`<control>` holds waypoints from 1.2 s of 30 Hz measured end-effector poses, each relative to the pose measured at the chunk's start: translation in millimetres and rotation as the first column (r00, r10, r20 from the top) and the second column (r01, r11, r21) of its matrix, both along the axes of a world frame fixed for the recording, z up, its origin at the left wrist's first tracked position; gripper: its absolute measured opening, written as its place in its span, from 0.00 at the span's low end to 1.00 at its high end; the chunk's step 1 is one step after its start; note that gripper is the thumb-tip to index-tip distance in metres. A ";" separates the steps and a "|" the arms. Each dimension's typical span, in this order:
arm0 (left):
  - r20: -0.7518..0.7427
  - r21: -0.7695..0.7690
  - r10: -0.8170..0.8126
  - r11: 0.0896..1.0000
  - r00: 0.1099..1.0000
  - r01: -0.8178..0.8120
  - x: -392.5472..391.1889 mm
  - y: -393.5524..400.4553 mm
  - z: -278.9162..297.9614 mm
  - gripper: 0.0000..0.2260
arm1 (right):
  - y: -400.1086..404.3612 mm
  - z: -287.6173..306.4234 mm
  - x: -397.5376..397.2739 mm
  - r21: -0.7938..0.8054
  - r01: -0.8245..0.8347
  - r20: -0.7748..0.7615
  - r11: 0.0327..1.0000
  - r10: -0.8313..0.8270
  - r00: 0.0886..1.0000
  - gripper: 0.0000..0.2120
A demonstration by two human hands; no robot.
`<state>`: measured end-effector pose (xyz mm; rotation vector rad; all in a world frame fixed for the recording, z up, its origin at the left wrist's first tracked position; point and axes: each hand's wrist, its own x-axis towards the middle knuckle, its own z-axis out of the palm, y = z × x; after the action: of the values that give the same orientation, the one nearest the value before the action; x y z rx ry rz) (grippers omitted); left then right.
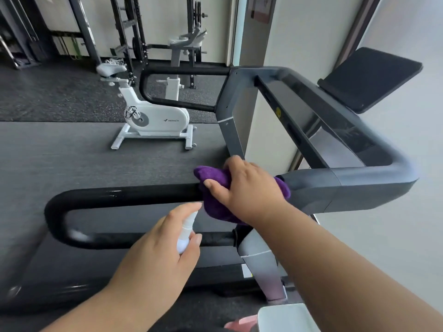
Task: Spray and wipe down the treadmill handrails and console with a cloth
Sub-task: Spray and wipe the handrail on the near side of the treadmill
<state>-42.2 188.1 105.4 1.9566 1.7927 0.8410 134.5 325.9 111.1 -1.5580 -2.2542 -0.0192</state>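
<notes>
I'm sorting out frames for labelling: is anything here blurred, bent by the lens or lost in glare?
Head view: the near handrail carries small glare streaks; the console's right corner and the spray bottle in the left hand are smeared by motion; the right hand and purple cloth are fairly sharp; straight frame bars bow with wide-angle distortion.

A gym — treadmill, white exercise bike, weight rack on dark rubber flooring.
</notes>
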 end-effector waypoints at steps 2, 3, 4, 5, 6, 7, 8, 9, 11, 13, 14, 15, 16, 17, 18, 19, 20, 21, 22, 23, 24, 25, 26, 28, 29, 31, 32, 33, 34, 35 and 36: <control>0.009 0.014 0.009 1.000 1.000 -0.010 0.1 -1.7 -0.1 0.23 | -2.0 -2.5 16.9 0.002 0.071 0.037 0.997 -0.071 0.997 0.33; 0.012 0.023 0.012 1.000 1.000 -0.012 0.1 -3.2 -0.7 0.23 | -5.8 -4.5 20.5 0.025 0.110 0.035 0.994 -0.111 0.993 0.35; 0.015 0.028 0.017 0.999 1.000 -0.017 0.0 -4.9 -1.2 0.23 | -9.8 -7.3 20.6 0.046 0.134 0.032 0.990 -0.136 0.990 0.36; 0.022 0.028 0.025 0.999 0.999 -0.026 -0.8 -6.6 -1.6 0.23 | -12.9 -9.4 18.4 0.058 0.138 0.037 0.989 -0.140 0.989 0.37; 0.030 0.026 0.033 0.999 0.999 -0.034 -2.2 -8.4 -2.7 0.23 | -14.3 -11.3 14.5 0.058 0.128 0.047 0.990 -0.130 0.990 0.38; 0.035 0.027 0.041 0.999 0.999 -0.042 -4.1 -9.8 -3.6 0.23 | -14.2 -11.3 9.8 0.056 0.113 0.061 0.992 -0.116 0.991 0.38; 0.037 0.030 0.049 0.998 0.998 -0.050 -5.9 -11.1 -4.5 0.23 | -12.9 -10.3 4.3 0.051 0.093 0.076 0.994 -0.097 0.992 0.37; 0.042 0.036 0.058 0.998 0.997 -0.059 -7.3 -12.3 -5.0 0.23 | -10.7 -8.1 -2.0 0.041 0.067 0.091 0.997 -0.070 0.993 0.38; 0.056 0.043 0.068 0.997 0.996 -0.070 -7.1 -14.2 -5.4 0.23 | -5.6 -5.4 -18.1 0.014 -0.010 0.126 1.000 0.008 0.992 0.38; 0.058 0.049 0.071 0.996 0.996 -0.074 -3.9 -15.2 -6.2 0.23 | -2.6 -3.1 -39.3 -0.021 -0.093 0.172 0.995 0.096 0.980 0.39; 0.051 0.055 0.070 0.996 0.996 -0.073 -1.4 -15.3 -6.9 0.23 | -2.7 -2.0 -50.2 -0.036 -0.130 0.188 0.991 0.134 0.973 0.39; 0.043 0.061 0.067 0.996 0.997 -0.070 1.2 -15.0 -7.8 0.24 | -3.4 -0.9 -60.1 -0.046 -0.161 0.202 0.986 0.167 0.965 0.38; 0.035 0.065 0.064 0.996 0.997 -0.066 4.1 -14.6 -9.1 0.24 | -4.6 -0.1 -68.2 -0.052 -0.184 0.214 0.982 0.191 0.958 0.37; 0.029 0.067 0.058 0.996 0.998 -0.060 7.1 -14.1 -10.1 0.25 | -5.7 0.6 -73.3 -0.054 -0.197 0.224 0.979 0.204 0.953 0.36; 0.023 0.067 0.052 0.996 0.998 -0.053 10.5 -13.7 -10.9 0.25 | -6.0 0.5 -75.2 -0.057 -0.200 0.230 0.978 0.208 0.951 0.36; 0.017 0.068 0.043 0.997 0.999 -0.044 13.6 -13.6 -11.3 0.26 | -5.5 0.5 -74.0 -0.062 -0.203 0.226 0.977 0.212 0.951 0.35; 0.012 0.070 0.032 0.997 0.999 -0.033 16.1 -13.5 -11.5 0.26 | -4.7 0.4 -70.5 -0.071 -0.210 0.208 0.975 0.221 0.953 0.35; 0.011 0.072 0.022 0.997 1.000 -0.023 18.0 -13.7 -11.4 0.26 | -3.2 -0.1 -65.1 -0.081 -0.220 0.185 0.972 0.231 0.955 0.35; 0.012 0.073 0.018 0.997 1.000 -0.019 19.0 -13.8 -11.0 0.26 | -1.6 -0.8 -58.3 -0.093 -0.225 0.168 0.970 0.238 0.957 0.35; 0.013 0.072 0.020 0.997 1.000 -0.021 19.5 -13.9 -10.4 0.25 | 0.3 -1.4 -50.4 -0.106 -0.223 0.157 0.969 0.238 0.958 0.35; 0.013 0.071 0.027 0.997 1.000 -0.028 19.3 -14.1 -9.8 0.25 | 1.7 -1.5 -41.6 -0.114 -0.219 0.152 0.969 0.234 0.960 0.35; 0.014 0.073 0.034 0.997 0.999 -0.035 18.3 -14.4 -9.1 0.24 | 3.0 -1.1 -32.1 -0.115 -0.216 0.146 0.970 0.232 0.962 0.36; 0.016 0.075 0.043 0.996 0.999 -0.044 16.4 -15.2 -9.3 0.24 | 3.7 0.4 -22.5 -0.114 -0.215 0.139 0.970 0.230 0.963 0.36; 0.040 0.068 0.055 0.996 0.998 -0.058 9.8 -18.4 -9.3 0.24 | 5.9 6.3 -3.8 -0.145 -0.210 0.133 0.967 0.229 0.964 0.35; 0.056 0.063 0.063 0.996 0.996 -0.066 5.4 -20.8 -9.4 0.24 | 6.7 10.0 3.9 -0.182 -0.206 0.136 0.962 0.232 0.963 0.35; 0.082 0.064 0.087 0.994 0.993 -0.092 -4.1 -26.4 -9.6 0.23 | 7.9 17.5 10.8 -0.236 -0.211 0.162 0.949 0.252 0.954 0.35; 0.085 0.063 0.103 0.992 0.991 -0.109 -8.7 -29.3 -10.2 0.23 | 8.4 20.1 8.1 -0.237 -0.219 0.187 0.946 0.266 0.946 0.35; 0.082 0.057 0.120 0.991 0.989 -0.125 -12.6 -32.3 -11.2 0.23 | 7.9 22.3 1.2 -0.227 -0.231 0.215 0.946 0.280 0.936 0.35; 0.071 0.053 0.136 0.989 0.988 -0.140 -15.7 -34.9 -11.7 0.23 | 7.3 23.2 -9.9 -0.218 -0.250 0.244 0.943 0.301 0.922 0.35; 0.046 0.062 0.145 0.987 0.988 -0.148 -17.4 -37.0 -11.8 0.23 | 6.7 22.3 -24.6 -0.212 -0.279 0.269 0.937 0.330 0.905 0.36; 0.014 0.078 0.146 0.986 0.989 -0.147 -17.9 -38.3 -11.1 0.22 | 5.6 19.8 -42.1 -0.207 -0.310 0.288 0.928 0.361 0.887 0.35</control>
<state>-60.1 149.8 94.4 1.8835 1.9457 0.9787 92.4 331.5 130.9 -1.2850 -2.8236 -0.0006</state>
